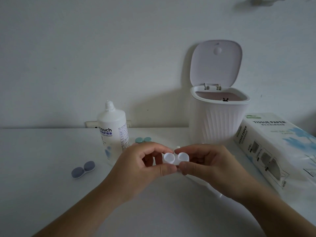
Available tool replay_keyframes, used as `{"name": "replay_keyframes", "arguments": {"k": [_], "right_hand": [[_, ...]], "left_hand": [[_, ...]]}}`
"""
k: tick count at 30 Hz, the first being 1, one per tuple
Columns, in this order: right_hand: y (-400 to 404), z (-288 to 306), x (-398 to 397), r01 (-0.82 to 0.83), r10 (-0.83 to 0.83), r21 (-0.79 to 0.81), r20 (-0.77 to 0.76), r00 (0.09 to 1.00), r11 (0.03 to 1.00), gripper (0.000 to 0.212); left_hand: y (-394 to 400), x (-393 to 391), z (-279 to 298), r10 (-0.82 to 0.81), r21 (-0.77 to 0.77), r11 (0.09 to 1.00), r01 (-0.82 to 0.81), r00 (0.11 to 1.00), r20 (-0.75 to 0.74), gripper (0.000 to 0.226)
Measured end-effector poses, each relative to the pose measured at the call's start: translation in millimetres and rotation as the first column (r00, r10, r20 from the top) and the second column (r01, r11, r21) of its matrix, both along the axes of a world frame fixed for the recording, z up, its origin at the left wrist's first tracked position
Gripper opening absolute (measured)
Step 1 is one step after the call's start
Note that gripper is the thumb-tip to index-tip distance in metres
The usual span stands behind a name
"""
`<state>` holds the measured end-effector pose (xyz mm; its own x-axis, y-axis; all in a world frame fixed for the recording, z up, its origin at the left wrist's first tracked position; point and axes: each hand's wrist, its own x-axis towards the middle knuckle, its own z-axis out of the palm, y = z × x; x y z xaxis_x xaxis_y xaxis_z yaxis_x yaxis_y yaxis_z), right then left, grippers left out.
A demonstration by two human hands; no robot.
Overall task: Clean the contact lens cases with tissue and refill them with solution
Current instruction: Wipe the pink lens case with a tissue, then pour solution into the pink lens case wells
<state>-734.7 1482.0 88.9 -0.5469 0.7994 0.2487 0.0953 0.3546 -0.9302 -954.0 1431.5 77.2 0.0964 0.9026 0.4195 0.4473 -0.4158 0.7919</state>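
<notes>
Both hands hold a white lens case (176,158) above the table (51,194), the left hand (143,166) pinching its left end, the right hand (205,165) its right. Behind stand a solution bottle (112,132) and an open bin (218,115); a tissue box (280,144) lies right, a grey case (83,169) left.

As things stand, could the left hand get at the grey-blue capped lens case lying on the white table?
Probably yes, once freed: the grey-blue capped lens case lies in the open beside the left hand, nothing between, but that hand now pinches the open white lens case.

Left hand (143,165), right hand (207,165) pinch open white lens case (176,158) above table (42,151).
</notes>
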Motion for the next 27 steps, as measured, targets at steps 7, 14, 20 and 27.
{"name": "replay_keyframes", "arguments": {"k": [7,14,20,27], "right_hand": [[2.8,-3.8,-0.5,0.023,-0.02,-0.038,0.065,0.998,0.999,0.024],[5.7,-2.2,1.6,0.045,-0.038,-0.095,0.067,0.997,0.994,0.016],[6.4,-0.9,2.3,0.066,-0.057,-0.082,0.097,0.994,0.994,0.011],[4.6,-1.0,0.1,0.098,-0.089,-0.085,0.096,0.991,0.992,0.007]], "left_hand": [[3.3,-3.0,-9.6,0.066,-0.003,0.998,-0.067,0.993,-0.102,0.034],[-5.4,-4.6,-1.0,0.101,0.026,0.995,-0.101,0.995,-0.006,0.028],[-25.7,-28.7,15.8,0.292,0.171,0.942,-0.289,0.956,0.007,0.03],[-38.5,-86.6,10.4,0.618,0.123,0.758,-0.641,0.765,0.181,0.039]]}}
